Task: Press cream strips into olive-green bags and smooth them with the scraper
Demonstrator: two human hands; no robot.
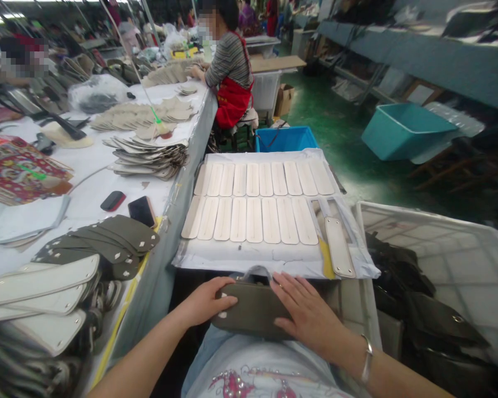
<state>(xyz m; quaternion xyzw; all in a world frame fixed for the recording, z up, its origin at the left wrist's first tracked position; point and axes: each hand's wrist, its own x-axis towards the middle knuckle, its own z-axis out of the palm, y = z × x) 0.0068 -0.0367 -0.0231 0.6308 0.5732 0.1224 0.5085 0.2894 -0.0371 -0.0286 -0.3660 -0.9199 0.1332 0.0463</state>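
A dark olive panel with rounded ends (253, 309), leather-like, is held level above my lap. My left hand (213, 301) grips its left end, thumb across the front beside two small white tabs. At the other end my right hand (305, 312) has its fingers over the top edge and its thumb on the front face. Between the hands a grey curved strip (255, 271) rises behind the panel; what it joins to is hidden. Just beyond, two rows of pale elongated pieces (253, 218) lie on a white-covered board (216, 255). One studded pale strip (339, 246) lies at the board's right.
On the left table are dark olive panels (103, 237), pale strips with studs (41, 282), stacked grey pieces (149, 157) and a phone (141, 211). A white crate (452, 243) with dark items stands at right. Ahead are a blue bin (286, 138) and a seated co-worker (232, 72).
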